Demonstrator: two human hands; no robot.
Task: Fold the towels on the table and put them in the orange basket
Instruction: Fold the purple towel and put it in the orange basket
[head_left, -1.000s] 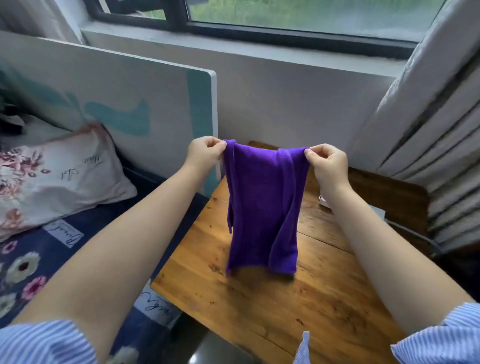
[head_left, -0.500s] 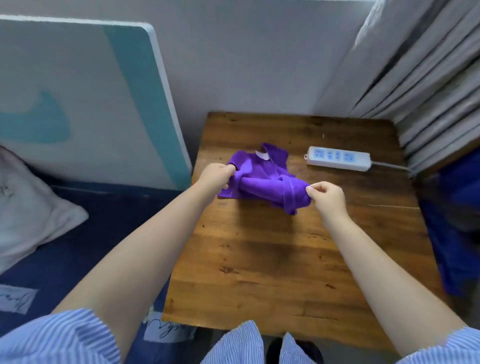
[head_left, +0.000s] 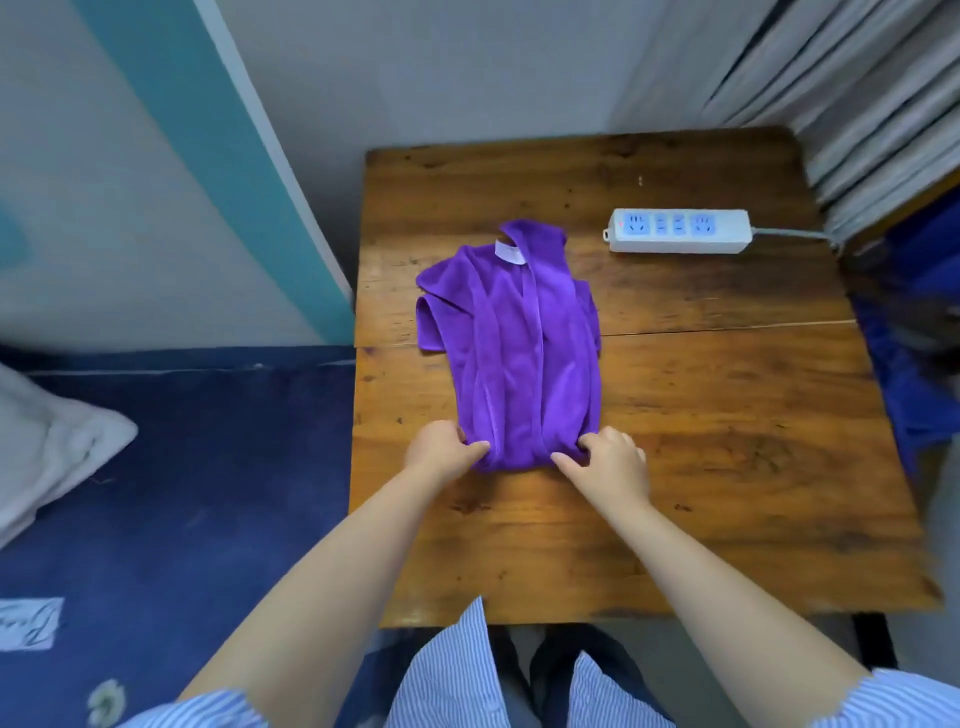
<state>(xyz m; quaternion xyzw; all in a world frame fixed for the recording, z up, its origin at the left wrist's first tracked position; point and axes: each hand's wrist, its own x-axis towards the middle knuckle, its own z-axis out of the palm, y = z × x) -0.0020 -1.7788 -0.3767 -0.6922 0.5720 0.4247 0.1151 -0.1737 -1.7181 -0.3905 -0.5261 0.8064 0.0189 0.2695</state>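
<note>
The purple towel (head_left: 514, 348) lies lengthwise toward the tabletop's (head_left: 727, 415) left edge. The left hand (head_left: 441, 452) and right hand (head_left: 613, 462) each pinch a near corner, seemingly. Lifting both evenly toward the far end would keep edges aligned.

A single wide-angle camera sits on the person's head and looks steeply down and forward, close over a wooden table (head_left: 675, 467) that fills the middle of the picture. The table's far edge lies toward the top, against a pale wall (head_left: 441, 67); its near edge runs across the bottom, just above the person's striped shirt (head_left: 452, 675). Both forearms reach up from the lower corners. At the left the view takes in a blue bed cover (head_left: 182, 493), at the right grey curtains (head_left: 857, 78). Straight lines bend near the borders.
</note>
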